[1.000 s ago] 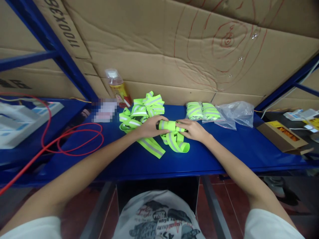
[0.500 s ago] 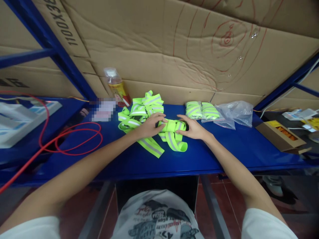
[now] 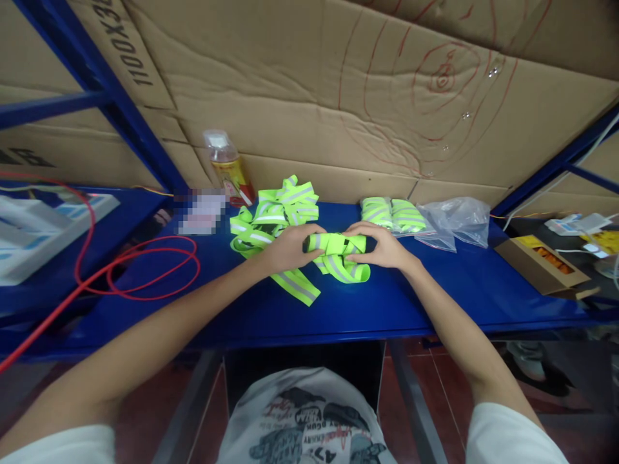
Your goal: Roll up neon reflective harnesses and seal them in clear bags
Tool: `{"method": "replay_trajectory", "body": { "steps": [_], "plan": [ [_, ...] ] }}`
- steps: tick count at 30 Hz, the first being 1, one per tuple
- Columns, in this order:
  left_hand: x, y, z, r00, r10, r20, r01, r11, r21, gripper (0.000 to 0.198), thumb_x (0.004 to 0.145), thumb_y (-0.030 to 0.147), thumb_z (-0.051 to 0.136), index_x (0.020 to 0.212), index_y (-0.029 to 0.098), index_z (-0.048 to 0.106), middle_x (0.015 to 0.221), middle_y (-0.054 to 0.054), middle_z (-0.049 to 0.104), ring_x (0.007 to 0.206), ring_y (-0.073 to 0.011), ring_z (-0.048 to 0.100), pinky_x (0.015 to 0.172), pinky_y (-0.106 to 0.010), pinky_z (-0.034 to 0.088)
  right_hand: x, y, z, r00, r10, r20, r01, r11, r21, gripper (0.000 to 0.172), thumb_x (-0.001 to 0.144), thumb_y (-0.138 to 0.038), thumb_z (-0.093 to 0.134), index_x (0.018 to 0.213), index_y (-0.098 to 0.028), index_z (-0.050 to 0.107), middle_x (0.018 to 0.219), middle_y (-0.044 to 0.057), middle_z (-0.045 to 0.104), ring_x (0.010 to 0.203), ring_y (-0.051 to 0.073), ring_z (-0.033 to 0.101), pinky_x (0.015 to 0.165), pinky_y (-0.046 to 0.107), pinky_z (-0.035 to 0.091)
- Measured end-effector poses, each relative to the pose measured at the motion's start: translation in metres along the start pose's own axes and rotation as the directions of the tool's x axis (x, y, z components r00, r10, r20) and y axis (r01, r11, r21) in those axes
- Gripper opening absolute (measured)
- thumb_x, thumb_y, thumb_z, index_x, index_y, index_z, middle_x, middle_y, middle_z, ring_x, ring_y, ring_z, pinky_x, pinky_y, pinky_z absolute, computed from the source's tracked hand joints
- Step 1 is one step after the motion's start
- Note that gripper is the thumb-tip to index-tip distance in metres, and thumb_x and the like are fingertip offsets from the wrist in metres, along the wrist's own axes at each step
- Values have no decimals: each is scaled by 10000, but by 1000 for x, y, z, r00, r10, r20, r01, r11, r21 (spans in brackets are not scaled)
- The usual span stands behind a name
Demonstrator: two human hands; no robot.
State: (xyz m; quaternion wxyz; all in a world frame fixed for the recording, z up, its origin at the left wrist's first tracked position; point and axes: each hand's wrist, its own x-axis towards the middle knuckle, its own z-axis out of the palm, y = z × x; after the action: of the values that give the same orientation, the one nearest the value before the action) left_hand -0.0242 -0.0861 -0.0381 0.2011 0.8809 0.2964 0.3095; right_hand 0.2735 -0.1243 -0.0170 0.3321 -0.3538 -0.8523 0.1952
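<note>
Both hands grip one neon-yellow reflective band, folded into a short roll and held just above the blue table. My left hand wraps round its left end. My right hand pinches its right end. Loose loops of the same band hang under the roll and touch the table, and a flat tail lies toward me. A tangled pile of more yellow bands sits just behind my left hand.
Two bagged folded bands and empty clear bags lie at the back right. A spray bottle stands against the cardboard wall. A red cable coils on the left. An open cardboard box sits far right.
Half a second ago both hands lay flatter on the band against the table. Now they have closed on its ends and lifted the folded roll slightly.
</note>
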Motion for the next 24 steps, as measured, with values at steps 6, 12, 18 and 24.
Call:
{"method": "replay_trajectory", "body": {
  "steps": [6,12,18,24],
  "plan": [
    [-7,5,-2,985,152,79,-157,985,65,152,995,280,657,1131,248,717,1159,-66,773,1114,-262,728,981,-417,572,-2,6,-3,978,165,129,-200,921,334,373,926,-520,828,1109,-196,818,1177,116,821,1003,238,774,862,381,628],
    [-8,2,-3,945,270,182,-308,923,230,174,972,115,603,1056,233,699,1187,-80,747,1143,-272,689,941,-401,580,-3,7,1,937,236,257,-296,927,230,612,816,-539,913,1297,-188,774,1125,83,807,937,205,737,782,331,617],
    [-11,10,-12,894,323,311,-409,872,269,218,939,48,611,980,237,711,1213,-77,744,1210,-277,678,969,-391,586,-3,2,9,956,170,240,-189,980,59,594,782,-549,936,1230,-185,794,1151,92,786,1008,259,739,947,412,609],
    [-11,16,-24,910,300,286,-343,932,114,178,969,257,680,1105,261,795,1313,-89,739,1253,-294,686,1090,-446,569,-5,4,12,968,135,211,-137,991,-7,583,804,-416,903,1283,-208,644,1189,65,729,1024,244,697,924,375,580]
  ]
}}
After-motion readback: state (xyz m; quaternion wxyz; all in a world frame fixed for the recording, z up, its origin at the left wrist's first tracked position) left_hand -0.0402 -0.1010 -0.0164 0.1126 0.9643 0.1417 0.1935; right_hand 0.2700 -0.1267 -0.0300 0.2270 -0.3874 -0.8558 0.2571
